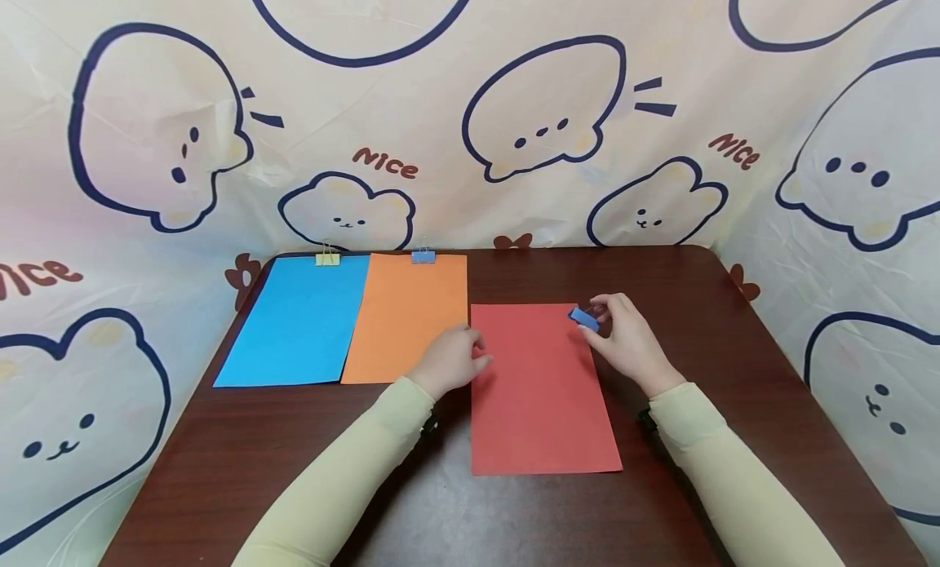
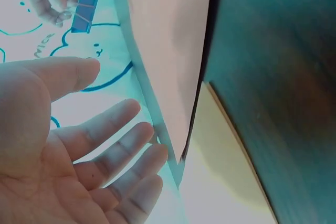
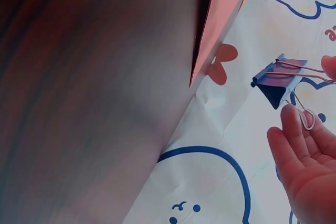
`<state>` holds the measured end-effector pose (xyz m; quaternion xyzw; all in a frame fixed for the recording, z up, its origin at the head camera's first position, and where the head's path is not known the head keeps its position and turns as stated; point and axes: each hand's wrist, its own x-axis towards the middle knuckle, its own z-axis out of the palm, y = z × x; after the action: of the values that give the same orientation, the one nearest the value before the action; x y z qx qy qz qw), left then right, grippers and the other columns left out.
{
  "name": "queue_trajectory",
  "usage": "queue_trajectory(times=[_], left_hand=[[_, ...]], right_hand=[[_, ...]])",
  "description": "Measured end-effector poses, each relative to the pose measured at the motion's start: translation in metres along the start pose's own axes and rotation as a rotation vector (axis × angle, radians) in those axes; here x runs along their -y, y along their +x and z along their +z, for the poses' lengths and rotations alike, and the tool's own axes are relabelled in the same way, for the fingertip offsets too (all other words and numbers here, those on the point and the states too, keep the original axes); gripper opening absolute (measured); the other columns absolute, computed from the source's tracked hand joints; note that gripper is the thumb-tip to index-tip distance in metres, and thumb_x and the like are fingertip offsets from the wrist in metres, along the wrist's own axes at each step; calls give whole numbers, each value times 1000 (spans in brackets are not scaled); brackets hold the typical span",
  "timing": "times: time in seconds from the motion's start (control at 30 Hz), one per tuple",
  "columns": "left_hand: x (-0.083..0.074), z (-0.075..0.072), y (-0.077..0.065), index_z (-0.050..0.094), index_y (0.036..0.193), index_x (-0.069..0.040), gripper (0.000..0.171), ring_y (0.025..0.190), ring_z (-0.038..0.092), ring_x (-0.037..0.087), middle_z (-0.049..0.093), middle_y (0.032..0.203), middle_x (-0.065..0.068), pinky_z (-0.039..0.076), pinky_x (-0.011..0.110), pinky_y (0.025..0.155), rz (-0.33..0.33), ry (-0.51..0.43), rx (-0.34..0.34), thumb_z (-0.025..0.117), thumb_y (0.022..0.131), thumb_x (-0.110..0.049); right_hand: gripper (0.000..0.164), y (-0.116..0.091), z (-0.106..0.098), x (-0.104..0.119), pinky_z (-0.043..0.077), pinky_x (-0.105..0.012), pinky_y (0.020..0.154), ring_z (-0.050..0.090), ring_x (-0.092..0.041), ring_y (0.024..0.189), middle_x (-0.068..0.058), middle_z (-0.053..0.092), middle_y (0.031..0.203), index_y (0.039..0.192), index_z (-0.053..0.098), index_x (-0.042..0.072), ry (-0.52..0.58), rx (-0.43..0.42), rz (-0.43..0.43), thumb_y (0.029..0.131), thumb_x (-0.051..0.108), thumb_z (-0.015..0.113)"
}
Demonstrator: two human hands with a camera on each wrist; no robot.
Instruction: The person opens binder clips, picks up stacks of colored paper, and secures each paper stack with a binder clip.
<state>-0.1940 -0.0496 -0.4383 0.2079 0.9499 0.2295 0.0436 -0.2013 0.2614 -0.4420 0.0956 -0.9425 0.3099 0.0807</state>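
My right hand (image 1: 624,338) pinches a blue binder clip (image 1: 585,318) by its wire handles, over the top right corner of a red sheet of paper (image 1: 543,396). In the right wrist view the binder clip (image 3: 281,80) has both handles swung back, thumb on one side and fingers on the other. Its jaw looks closed, with no paper in it. My left hand (image 1: 450,360) hovers at the red sheet's left edge, beside the orange sheet (image 1: 411,314). Seen from the left wrist, that hand (image 2: 79,150) has loosely spread fingers and an empty palm.
A blue sheet (image 1: 294,322) lies left of the orange one. A yellow binder clip (image 1: 327,259) sits on the blue sheet's top edge, another blue binder clip (image 1: 423,257) on the orange sheet's. Behind the dark wooden table (image 1: 690,281) hangs a cartoon-printed cloth (image 1: 441,118).
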Motion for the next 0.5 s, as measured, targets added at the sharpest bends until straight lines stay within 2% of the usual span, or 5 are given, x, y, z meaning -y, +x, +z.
queue_trajectory(times=[0.13,0.27,0.4,0.5], left_hand=[[4,-4,5,70,108,-1,27,78,60,21,63,98,11,54,35,73,-52,-26,-14,73,97,-26],[6,-4,10,69,115,-2,31,79,58,21,61,99,10,53,35,73,-109,-54,-24,71,98,-28],[9,-1,15,67,117,-2,34,89,58,25,61,103,12,52,38,79,-154,-74,-55,71,98,-30],[11,2,18,64,119,-1,38,103,57,30,61,111,15,53,42,89,-199,-95,-71,72,98,-32]], right_hand=[[50,1,3,4,55,-50,94,59,-30,102,-15,55,117,130,53,1,8,-9,-22,91,17,80],[50,3,7,7,55,-49,93,60,-29,102,-15,57,117,129,54,0,13,-8,-42,91,16,81],[49,3,10,10,56,-49,93,61,-29,101,-15,58,117,128,56,0,13,-11,-52,89,16,82],[49,2,11,10,56,-48,93,61,-28,100,-14,58,116,127,56,1,11,-20,-58,88,17,83]])
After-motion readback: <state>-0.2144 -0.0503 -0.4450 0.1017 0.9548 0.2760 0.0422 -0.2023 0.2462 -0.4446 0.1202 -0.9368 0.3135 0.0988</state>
